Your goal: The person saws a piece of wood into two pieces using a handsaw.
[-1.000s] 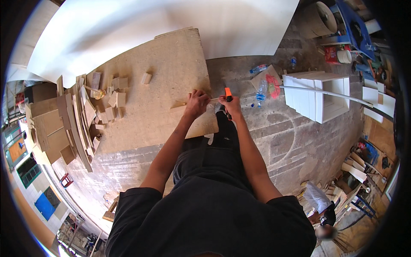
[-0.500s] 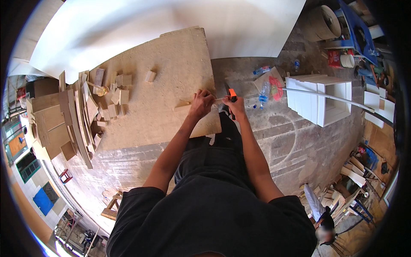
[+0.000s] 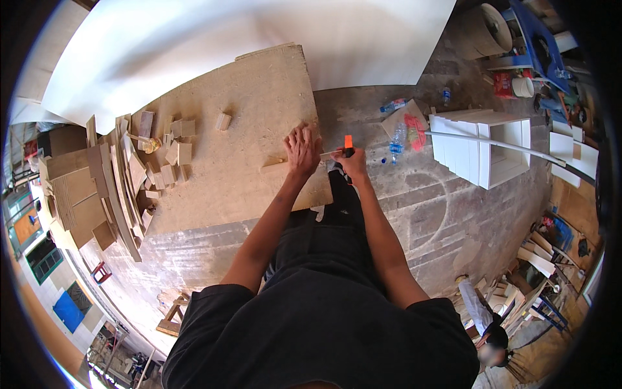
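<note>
And here are the two hands, near each other but apart, at the right edge of the board (image 3: 233, 188). The left hand (image 3: 302, 152) lies palm down there, fingers stretched forward and only slightly spread; what its palm covers cannot be told. The right hand (image 3: 354, 165), just beyond that edge, is curled firmly round the tool (image 3: 348, 141), and look at the angle: orange end pointing away from the person, long axis running roughly fore and aft. Between the hands shows a thin strip (image 3: 329, 155), lying nearly crosswise, its right end meeting the right hand. Left of the left hand, a pale sliver (image 3: 273, 161) rests on the board, also lengthwise left to right; whether it joins the strip is hidden. Farther left, loose blocks (image 3: 184, 153) cluster.
</note>
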Action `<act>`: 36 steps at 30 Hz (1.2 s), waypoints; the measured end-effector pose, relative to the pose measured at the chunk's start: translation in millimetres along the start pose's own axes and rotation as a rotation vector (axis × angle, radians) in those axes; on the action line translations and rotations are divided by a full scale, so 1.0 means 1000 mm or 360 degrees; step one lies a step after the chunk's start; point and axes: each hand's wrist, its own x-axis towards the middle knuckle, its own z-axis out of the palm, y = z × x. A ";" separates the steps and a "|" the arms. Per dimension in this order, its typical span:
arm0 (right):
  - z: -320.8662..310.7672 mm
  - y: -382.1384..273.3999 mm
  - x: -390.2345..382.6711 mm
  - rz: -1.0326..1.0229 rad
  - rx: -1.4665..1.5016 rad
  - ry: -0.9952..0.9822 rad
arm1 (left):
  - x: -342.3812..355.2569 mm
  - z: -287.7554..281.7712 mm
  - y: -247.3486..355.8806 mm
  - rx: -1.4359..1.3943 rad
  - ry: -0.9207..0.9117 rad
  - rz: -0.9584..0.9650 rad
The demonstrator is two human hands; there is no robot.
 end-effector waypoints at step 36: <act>-0.016 -0.009 -0.007 -0.0248 -0.0164 0.0041 | 0.008 0.014 -0.001 0.0189 -0.0040 -0.0183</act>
